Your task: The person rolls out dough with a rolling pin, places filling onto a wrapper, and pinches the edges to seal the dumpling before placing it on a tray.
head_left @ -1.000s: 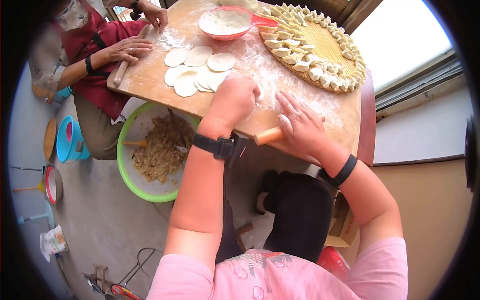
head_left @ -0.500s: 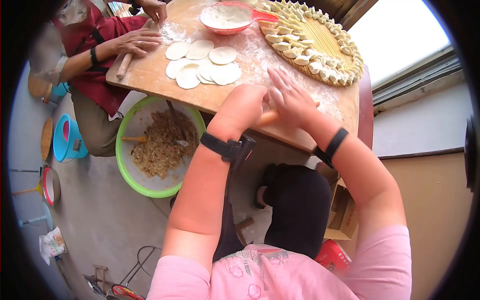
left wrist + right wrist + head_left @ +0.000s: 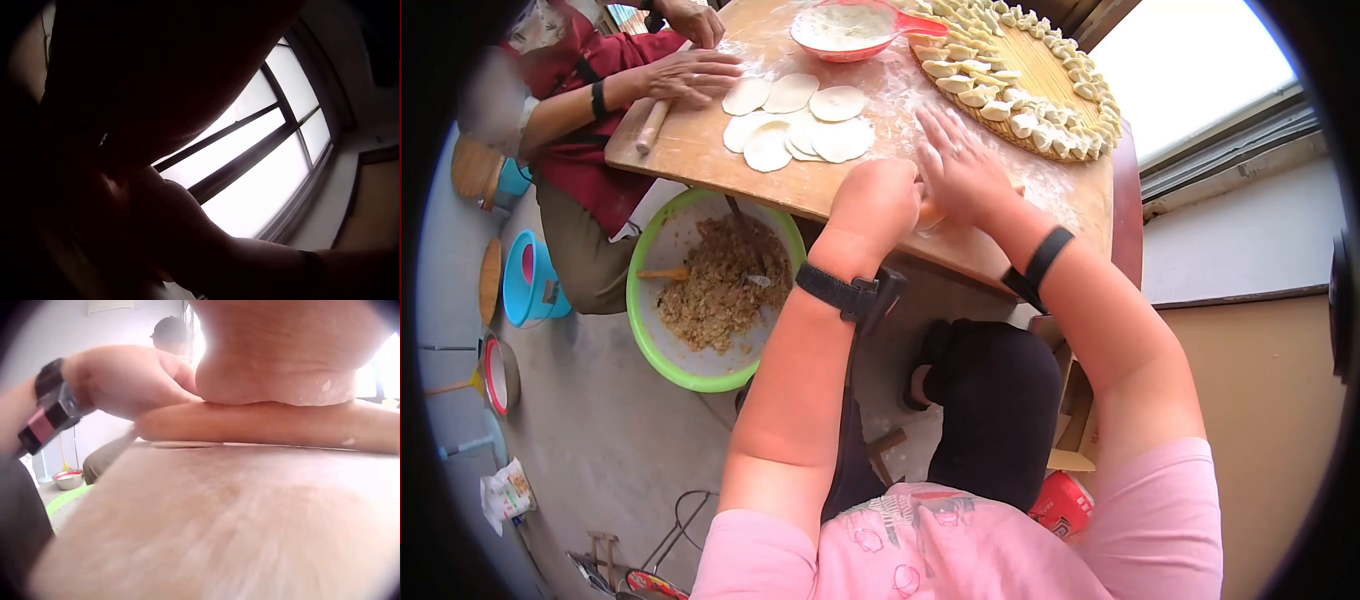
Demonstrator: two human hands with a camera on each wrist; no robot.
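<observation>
My right hand (image 3: 965, 172) lies flat, fingers extended, with its palm on a wooden rolling pin (image 3: 250, 425). Beneath the pin, the thin edge of a dough wrapper (image 3: 187, 446) shows on the floured board in the right wrist view. My left hand (image 3: 878, 202) is curled at the pin's left end, beside the right fingers, and pinches the wrapper's edge; its fingertips are mostly hidden. The left wrist view is mostly dark. Rolled dough wrappers (image 3: 843, 139) lie in an overlapping group beyond my left hand.
Dumplings ring a round woven tray (image 3: 1045, 75) at the far right. A red strainer (image 3: 842, 53) of flour stands at the back. Another person's hand (image 3: 690, 75) rests over a second rolling pin (image 3: 653, 126). Below the board's edge sits a green-rimmed basin (image 3: 636, 310) of filling.
My right hand has moved left along with the rolling pin, closing in on my left hand. The other person's near hand has slid forward over their pin.
</observation>
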